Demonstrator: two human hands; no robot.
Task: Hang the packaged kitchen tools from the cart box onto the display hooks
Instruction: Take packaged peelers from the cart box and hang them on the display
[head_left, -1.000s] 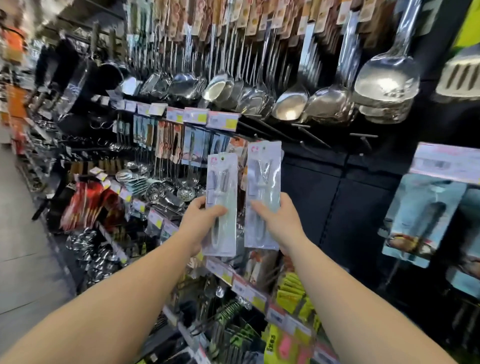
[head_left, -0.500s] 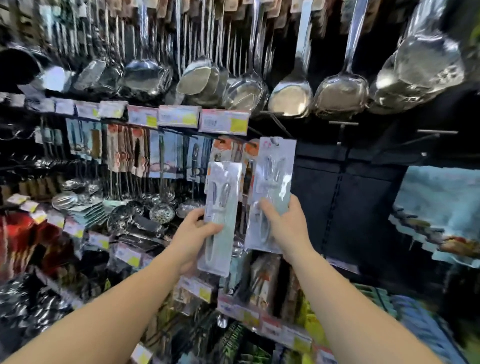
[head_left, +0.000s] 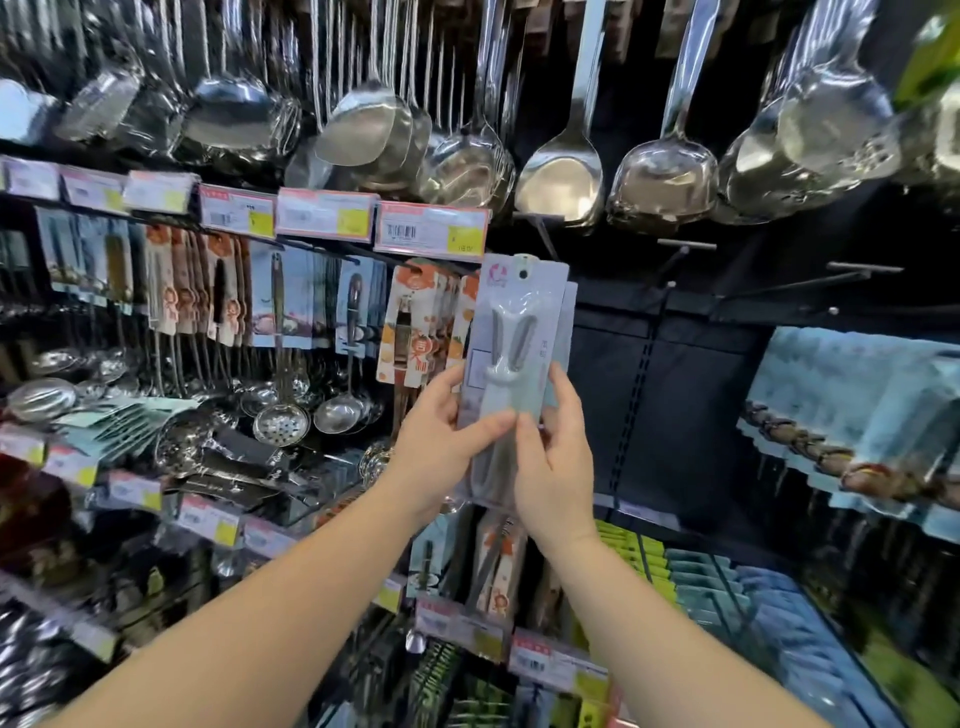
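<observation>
Two pale grey blister packs of kitchen tools (head_left: 519, 332) are stacked one on the other and held upright before the display wall. A hang hole shows at the top of the front pack. My left hand (head_left: 441, 441) grips their left edge, thumb across the front. My right hand (head_left: 556, 462) clasps their right edge and lower part. Bare display hooks (head_left: 670, 291) jut from the dark back panel just right of the packs; another empty hook (head_left: 852, 273) is farther right. The cart box is out of sight.
Steel ladles and turners (head_left: 561, 176) hang in a row overhead. Price tags (head_left: 431, 228) line a rail above carded peelers (head_left: 410, 332) left of the packs. Skimmers (head_left: 280, 426) hang lower left. Blue packaged goods (head_left: 857, 415) fill the right side.
The two packs, held apart side by side before, have been brought together into one stack. Both hands have shifted right, toward the bare hooks, and the view has turned right.
</observation>
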